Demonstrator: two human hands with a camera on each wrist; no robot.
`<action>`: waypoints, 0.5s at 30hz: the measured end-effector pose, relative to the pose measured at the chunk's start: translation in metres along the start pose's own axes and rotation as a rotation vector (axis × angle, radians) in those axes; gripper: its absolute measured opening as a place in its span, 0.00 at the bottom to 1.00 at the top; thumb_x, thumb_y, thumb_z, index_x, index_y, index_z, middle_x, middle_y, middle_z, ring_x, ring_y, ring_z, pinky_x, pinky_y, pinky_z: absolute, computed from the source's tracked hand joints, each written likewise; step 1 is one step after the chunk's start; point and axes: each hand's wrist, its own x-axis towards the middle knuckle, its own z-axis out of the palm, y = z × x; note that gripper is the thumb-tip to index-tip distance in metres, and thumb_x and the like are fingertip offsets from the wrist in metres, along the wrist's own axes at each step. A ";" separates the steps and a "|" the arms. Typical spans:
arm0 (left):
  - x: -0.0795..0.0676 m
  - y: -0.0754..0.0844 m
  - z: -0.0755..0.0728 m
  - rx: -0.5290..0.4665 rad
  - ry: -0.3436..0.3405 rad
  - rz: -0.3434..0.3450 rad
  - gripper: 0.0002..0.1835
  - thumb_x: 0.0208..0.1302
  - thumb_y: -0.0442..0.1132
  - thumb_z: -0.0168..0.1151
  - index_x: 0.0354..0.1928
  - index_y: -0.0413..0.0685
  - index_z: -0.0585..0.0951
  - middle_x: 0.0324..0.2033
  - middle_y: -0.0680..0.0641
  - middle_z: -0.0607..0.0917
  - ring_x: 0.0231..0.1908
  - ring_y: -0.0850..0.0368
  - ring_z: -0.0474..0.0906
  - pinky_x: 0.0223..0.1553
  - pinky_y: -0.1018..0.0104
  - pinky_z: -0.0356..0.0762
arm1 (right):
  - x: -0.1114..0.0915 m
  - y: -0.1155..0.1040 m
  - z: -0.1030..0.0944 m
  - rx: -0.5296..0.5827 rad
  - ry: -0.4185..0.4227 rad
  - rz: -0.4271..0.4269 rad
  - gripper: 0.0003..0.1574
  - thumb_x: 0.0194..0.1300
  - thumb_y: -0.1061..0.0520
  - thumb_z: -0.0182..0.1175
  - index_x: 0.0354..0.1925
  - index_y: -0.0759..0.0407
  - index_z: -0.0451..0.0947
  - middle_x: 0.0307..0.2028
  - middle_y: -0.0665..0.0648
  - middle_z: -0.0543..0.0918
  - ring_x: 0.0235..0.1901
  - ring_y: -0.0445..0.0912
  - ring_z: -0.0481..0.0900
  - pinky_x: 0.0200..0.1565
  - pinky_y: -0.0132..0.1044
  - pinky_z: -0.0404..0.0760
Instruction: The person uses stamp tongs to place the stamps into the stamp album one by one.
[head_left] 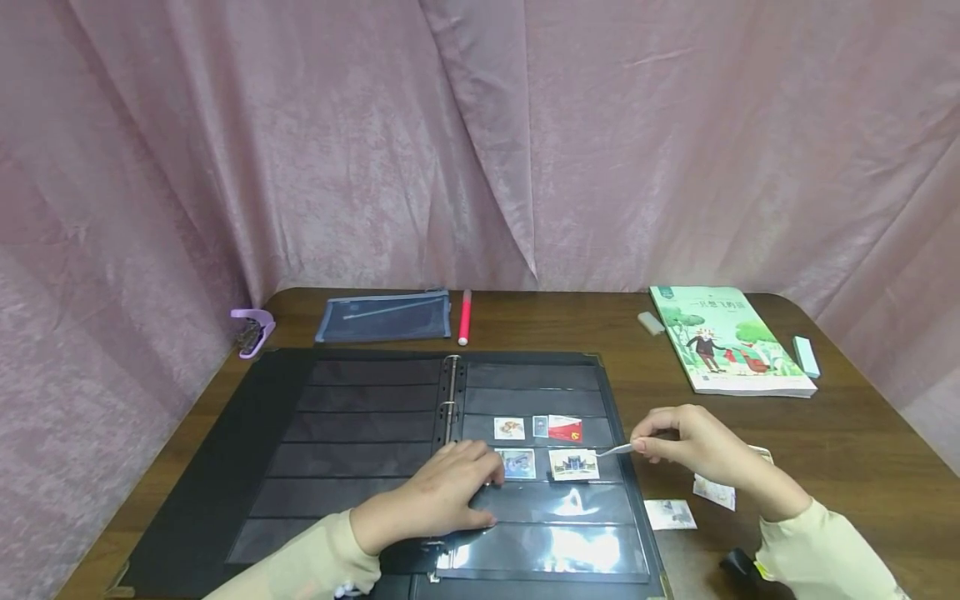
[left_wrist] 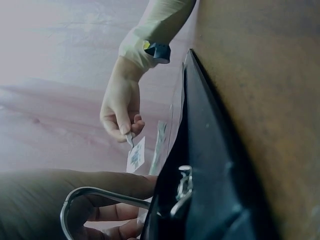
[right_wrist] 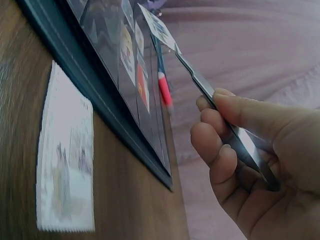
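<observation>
My right hand (head_left: 701,442) pinches metal tweezers (right_wrist: 202,84) between thumb and fingers. The tweezers' tips hold a white-bordered stamp with a building on it (head_left: 574,464) by its right edge, over the fourth pocket row of the album's right page. My left hand (head_left: 446,492) rests on the stamp album (head_left: 273,471) beside the rings, its fingertips at a bluish stamp (head_left: 519,464) in that row. One row higher, a small stamp (head_left: 509,428) and a red-and-white stamp (head_left: 565,428) sit in the pocket. The album lies open, with black pages and clear strips.
Loose stamps (head_left: 670,514) lie on the table right of the album, partly under my right forearm. Behind are a blue mesh pouch (head_left: 386,317), a red marker (head_left: 464,318), a purple hair clip (head_left: 255,331), a green-covered book (head_left: 731,342) and erasers (head_left: 651,323).
</observation>
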 end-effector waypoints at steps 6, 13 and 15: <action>0.000 0.000 0.000 -0.002 -0.001 -0.002 0.20 0.44 0.53 0.68 0.38 0.59 0.72 0.36 0.61 0.73 0.38 0.66 0.67 0.41 0.73 0.63 | 0.008 -0.006 0.009 0.019 0.002 0.015 0.08 0.58 0.51 0.58 0.30 0.53 0.80 0.23 0.45 0.79 0.23 0.32 0.73 0.24 0.29 0.73; 0.000 0.000 0.000 -0.003 -0.004 -0.002 0.21 0.44 0.53 0.68 0.39 0.59 0.72 0.36 0.61 0.73 0.38 0.66 0.67 0.41 0.73 0.63 | 0.017 -0.011 0.022 0.038 -0.002 0.047 0.11 0.58 0.49 0.58 0.30 0.54 0.80 0.24 0.48 0.80 0.24 0.32 0.74 0.26 0.29 0.75; 0.000 0.001 0.000 -0.007 0.001 0.000 0.20 0.44 0.53 0.68 0.39 0.59 0.72 0.36 0.60 0.73 0.38 0.66 0.67 0.40 0.73 0.63 | 0.019 -0.012 0.025 0.043 -0.004 0.046 0.11 0.58 0.49 0.58 0.30 0.54 0.80 0.24 0.48 0.80 0.24 0.32 0.74 0.27 0.29 0.74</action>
